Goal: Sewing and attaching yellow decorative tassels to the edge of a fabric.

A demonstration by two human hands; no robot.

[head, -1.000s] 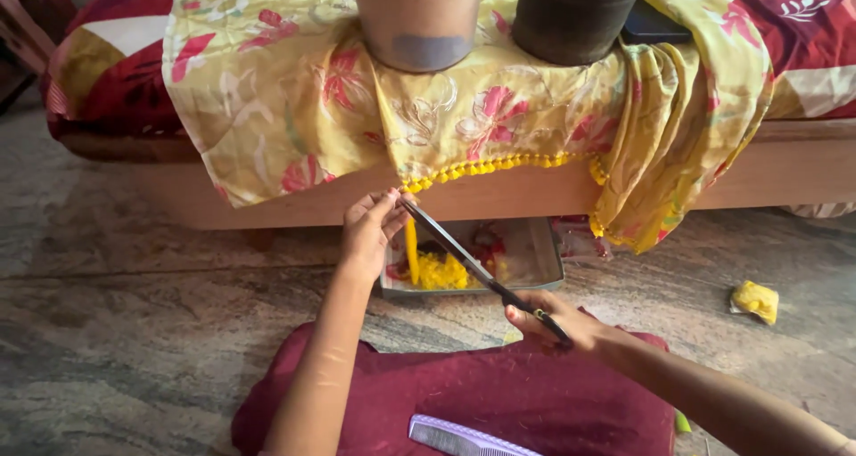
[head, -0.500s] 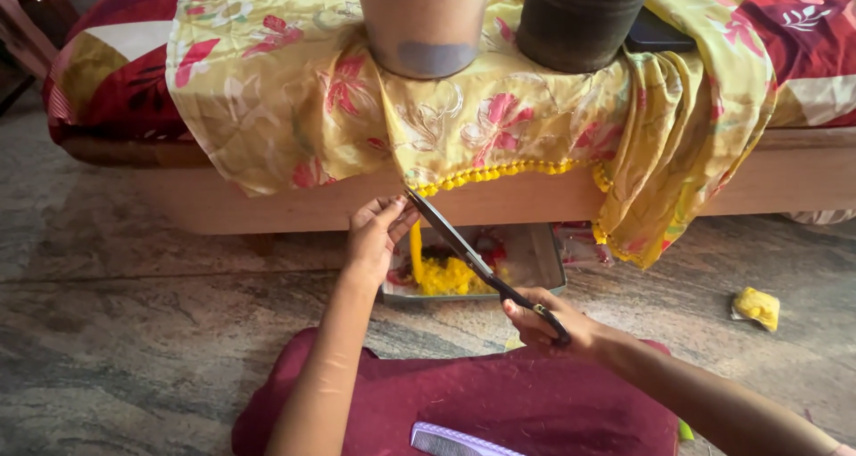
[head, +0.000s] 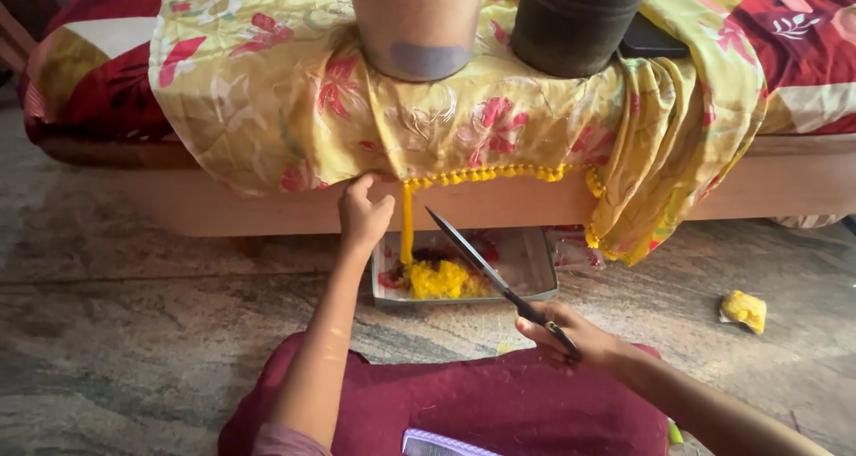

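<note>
now the scissors (head: 481, 264) sit lower and further right than half a second ago: then the blades crossed right under the left hand (head: 363, 215) at the cloth's hem, now the blade tip hangs clear of the hem, above the tray (head: 535, 278). the left hand is at much the same spot on the hem as before.

left grip: fingers closed, pinching the lower edge of the yellow floral cloth (head: 294, 126) where the yellow fringe trim (head: 481, 174) begins. a loose strand of the trim (head: 407, 224) hangs straight down just beside that hand, its lower end in the tray.

right hand (head: 562, 331): grip closed around the dark handles of the scissors, low and to the right, above the maroon cushion (head: 499, 402). blades look nearly shut, pointing up and left toward the hanging strand, not touching it.

so the strand lies between the two hands, just beside the left grip, apart from the right.

tray on the floor (head: 134, 331) under the bed edge, holding a heap of yellow trimmings (head: 439, 279). a yellow scrap (head: 743, 310) lies on the floor to the right. two pots (head: 419, 19) stand on the cloth.
</note>
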